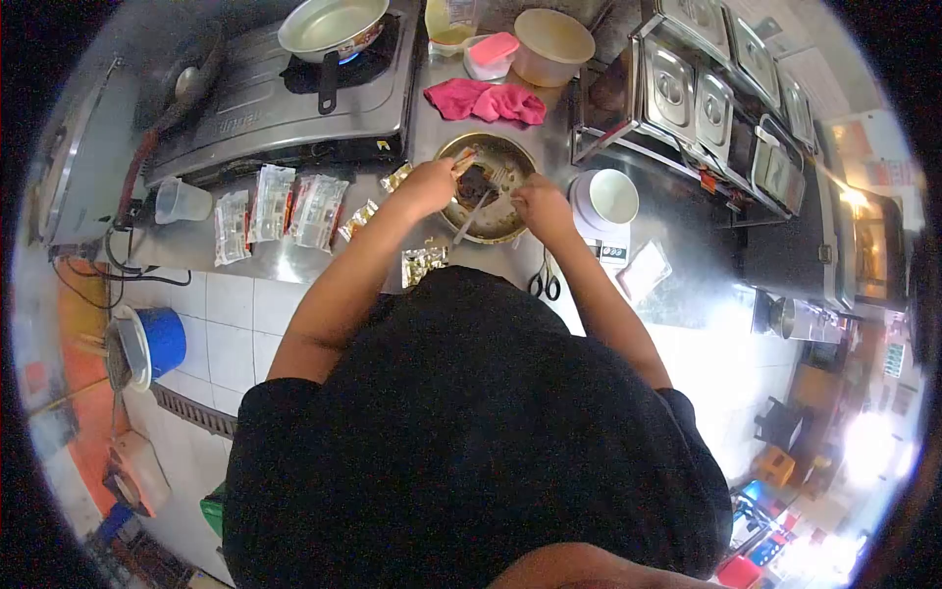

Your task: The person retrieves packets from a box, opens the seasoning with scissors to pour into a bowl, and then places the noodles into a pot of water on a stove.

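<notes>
A round metal bowl [523,155] on the steel counter holds dark contents, with a utensil [473,218] leaning across its near rim. Over its left side, my left hand [430,188] is closed on a small gold-and-orange sachet [462,161]. My right hand [543,206] is at the right rim with its fingers pinched together; what is between them is too small to make out. Shiny gold sachets [425,265] lie left of and below the bowl. Black-handled scissors [545,285] rest below my right hand.
A pan [332,29] sits over a lit burner on the stove [265,123]. Clear packets [272,203] and a plastic cup [183,202] line the left counter. A pink cloth [485,102] lies behind the bowl. A white container [604,199] stands on a scale [613,251]; lidded steel pans [670,86] are at right.
</notes>
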A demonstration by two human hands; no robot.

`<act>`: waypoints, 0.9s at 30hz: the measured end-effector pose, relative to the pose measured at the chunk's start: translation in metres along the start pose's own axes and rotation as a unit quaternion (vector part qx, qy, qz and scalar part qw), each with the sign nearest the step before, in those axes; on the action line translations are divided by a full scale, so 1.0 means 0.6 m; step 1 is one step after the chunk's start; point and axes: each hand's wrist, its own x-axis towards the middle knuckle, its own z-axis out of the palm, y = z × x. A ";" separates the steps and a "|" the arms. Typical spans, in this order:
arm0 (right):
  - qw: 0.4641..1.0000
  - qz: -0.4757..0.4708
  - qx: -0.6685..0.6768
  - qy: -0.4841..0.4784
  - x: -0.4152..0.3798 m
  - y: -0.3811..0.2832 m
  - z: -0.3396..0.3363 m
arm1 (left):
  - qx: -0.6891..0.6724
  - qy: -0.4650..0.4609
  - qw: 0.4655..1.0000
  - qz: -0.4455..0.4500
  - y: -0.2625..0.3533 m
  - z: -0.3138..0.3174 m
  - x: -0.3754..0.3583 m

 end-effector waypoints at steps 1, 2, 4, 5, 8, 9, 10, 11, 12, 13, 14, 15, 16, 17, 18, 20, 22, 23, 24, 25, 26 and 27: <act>1.000 -0.002 0.000 0.002 0.018 0.001 0.012 | 0.012 -0.007 1.000 -0.001 0.004 -0.003 -0.002; 0.997 0.025 -0.051 -0.044 0.036 0.004 0.027 | 0.003 -0.009 1.000 -0.012 0.008 -0.005 -0.007; 0.990 0.047 -0.104 -0.088 0.058 -0.002 0.035 | -0.005 -0.008 1.000 -0.013 0.004 -0.008 -0.011; 0.985 0.034 -0.129 -0.111 0.068 -0.003 0.038 | -0.014 -0.010 1.000 -0.014 0.000 -0.007 -0.011; 0.976 0.013 -0.167 -0.137 0.081 0.002 0.052 | -0.031 0.012 0.999 -0.006 -0.017 -0.002 -0.011; 0.975 0.012 -0.178 -0.136 0.083 0.002 0.053 | -0.032 0.015 0.999 0.000 -0.016 -0.003 -0.012; 0.974 0.008 -0.180 -0.140 0.084 0.004 0.054 | -0.036 0.018 0.999 -0.003 -0.015 -0.005 -0.013; 0.974 -0.013 -0.173 -0.148 0.086 0.006 0.054 | -0.030 0.006 0.999 -0.012 -0.013 -0.006 -0.012; 0.973 -0.034 -0.166 -0.156 0.087 0.008 0.054 | -0.023 -0.007 0.999 -0.021 -0.010 -0.007 -0.012; 0.972 -0.037 -0.167 -0.158 0.087 0.012 0.059 | -0.026 -0.006 0.999 -0.024 -0.010 -0.004 -0.011; 0.974 -0.043 -0.175 -0.141 0.087 0.018 0.067 | -0.023 -0.003 1.000 -0.020 -0.011 -0.001 -0.009; 0.975 -0.048 -0.182 -0.123 0.087 0.022 0.073 | -0.018 -0.001 1.000 -0.016 -0.011 0.000 -0.009; 0.974 -0.050 -0.181 -0.123 0.089 0.027 0.077 | -0.019 0.000 1.000 -0.018 -0.011 0.000 -0.009; 0.970 -0.052 -0.188 -0.143 0.090 0.032 0.081 | -0.021 0.002 1.000 -0.015 -0.010 0.000 -0.009; 0.966 -0.054 -0.195 -0.161 0.091 0.034 0.082 | -0.023 0.004 1.000 -0.012 -0.009 0.000 -0.009; 0.964 -0.064 -0.205 -0.157 0.090 0.036 0.085 | -0.019 0.006 1.000 -0.014 -0.007 -0.001 -0.009; 0.962 -0.075 -0.214 -0.153 0.089 0.037 0.088 | -0.014 0.008 1.000 -0.016 -0.003 -0.004 -0.011; 0.964 -0.075 -0.210 -0.147 0.089 0.038 0.090 | -0.024 -0.003 0.999 -0.023 -0.001 -0.006 -0.012; 0.965 -0.074 -0.206 -0.142 0.089 0.040 0.094 | -0.033 -0.014 0.999 -0.030 0.001 -0.008 -0.012; 0.966 -0.074 -0.206 -0.140 0.089 0.042 0.098 | -0.032 -0.014 0.999 -0.030 0.000 -0.008 -0.012; 0.969 -0.061 -0.197 -0.137 0.089 0.045 0.102 | -0.028 -0.016 0.999 -0.027 -0.002 -0.006 -0.010; 0.971 -0.049 -0.190 -0.134 0.088 0.042 0.100 | -0.025 -0.018 0.999 -0.025 -0.005 -0.002 -0.009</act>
